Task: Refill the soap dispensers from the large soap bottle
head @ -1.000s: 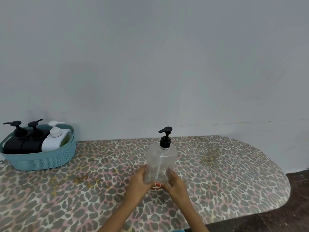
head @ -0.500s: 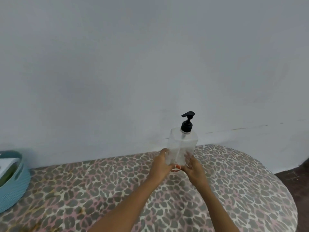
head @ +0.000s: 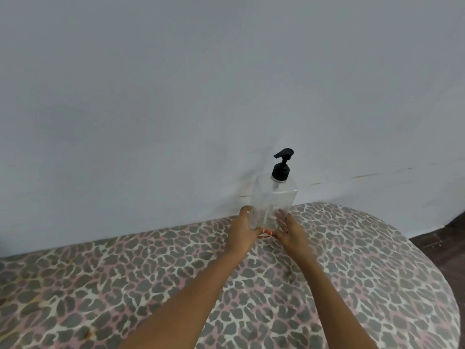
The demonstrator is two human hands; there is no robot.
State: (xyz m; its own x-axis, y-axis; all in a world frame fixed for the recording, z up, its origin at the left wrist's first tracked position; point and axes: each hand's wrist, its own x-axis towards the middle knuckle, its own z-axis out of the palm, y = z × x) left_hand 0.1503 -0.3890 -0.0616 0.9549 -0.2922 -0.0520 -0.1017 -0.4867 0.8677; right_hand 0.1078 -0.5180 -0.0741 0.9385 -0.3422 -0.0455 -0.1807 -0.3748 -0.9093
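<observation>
Head camera view, looking down and forward. A clear, square-sided dispenser bottle (head: 273, 197) with a black pump (head: 281, 165) stands upright at the far side of a table (head: 125, 285), close to a plain pale grey wall (head: 176, 96). It looks empty.

Two bare forearms reach in from the bottom edge. The left hand (head: 242, 230) wraps round the lower left side of the bottle, fingers curled against it. The right hand (head: 289, 230) cups the lower right side, fingers pressed to the plastic and thumb turned inward at the base.

The hands hide the bottom of the bottle, so it is unclear whether it rests on the table. The table has a leopard-print cover and a rounded right end, with dark floor (head: 448, 243) beyond it.
</observation>
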